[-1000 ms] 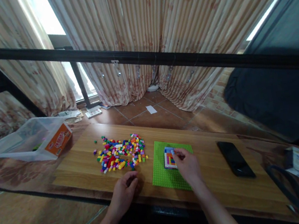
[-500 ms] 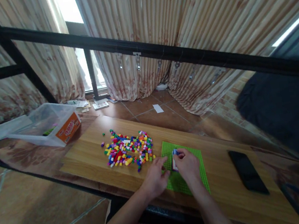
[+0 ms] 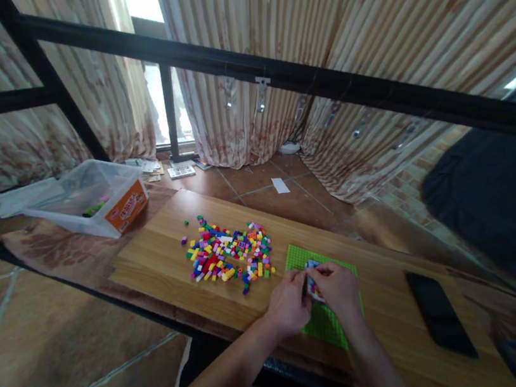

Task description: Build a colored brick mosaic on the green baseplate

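Note:
A small build of toy bricks [image 3: 314, 283], light blue, white and purple in parts, is between my hands over the green studded baseplate [image 3: 325, 331]. My left hand [image 3: 290, 302] is closed against its left side, fingertips partly hidden. From the right, my right hand [image 3: 340, 287] grips its upper end with thumb and fingers pinched. Fingers cover much of the build, and I cannot tell whether it is attached to the baseplate. A pile of loose multicoloured bricks [image 3: 226, 256] lies on the wooden board to the left.
The wooden board [image 3: 161, 258] carries a black phone [image 3: 441, 314] at right. A clear plastic box [image 3: 73, 210] with an orange label stands at far left. A black metal rail [image 3: 200, 57] crosses in front of the curtains [image 3: 248, 124].
My left hand has moved right, from open beside the build to closed against it. My right hand stays at the build's upper end. The whole view has shifted slightly.

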The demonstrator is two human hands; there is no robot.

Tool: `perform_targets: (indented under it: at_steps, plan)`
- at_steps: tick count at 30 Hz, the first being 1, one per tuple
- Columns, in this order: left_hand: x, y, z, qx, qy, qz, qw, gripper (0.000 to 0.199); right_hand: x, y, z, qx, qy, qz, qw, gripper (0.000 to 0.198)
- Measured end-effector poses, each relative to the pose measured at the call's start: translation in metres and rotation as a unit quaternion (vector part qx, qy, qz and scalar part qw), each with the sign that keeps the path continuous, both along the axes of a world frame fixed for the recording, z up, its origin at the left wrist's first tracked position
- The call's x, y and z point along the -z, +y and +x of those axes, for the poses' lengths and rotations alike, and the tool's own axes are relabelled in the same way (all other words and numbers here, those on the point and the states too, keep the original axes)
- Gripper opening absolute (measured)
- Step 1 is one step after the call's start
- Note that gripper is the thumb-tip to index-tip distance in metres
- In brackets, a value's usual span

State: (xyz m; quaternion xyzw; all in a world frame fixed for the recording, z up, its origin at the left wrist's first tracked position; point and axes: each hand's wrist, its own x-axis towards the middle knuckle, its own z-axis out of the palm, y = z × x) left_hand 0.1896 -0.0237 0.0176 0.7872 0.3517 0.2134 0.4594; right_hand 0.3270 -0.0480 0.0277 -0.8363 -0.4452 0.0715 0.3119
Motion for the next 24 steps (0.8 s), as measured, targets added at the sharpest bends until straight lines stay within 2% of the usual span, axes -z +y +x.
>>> perform_targets:
  at_steps: [6, 14, 24]
  plan:
    - [-0.004, -0.007, 0.000, 0.010, 0.060, 0.026, 0.998, 0.054, -0.008, -0.001, -0.004, -0.001, -0.003, -0.041, 0.999, 0.025]
    - [0.002, -0.015, 0.002, 0.009, 0.081, 0.067, 0.994, 0.056, -0.005, -0.004, -0.006, -0.006, 0.042, -0.006, 0.999, 0.029]
    - [0.001, -0.018, 0.006, 0.007, 0.092, 0.085, 0.992, 0.061, -0.008, -0.003, -0.005, 0.002, 0.052, -0.022, 0.998, 0.031]
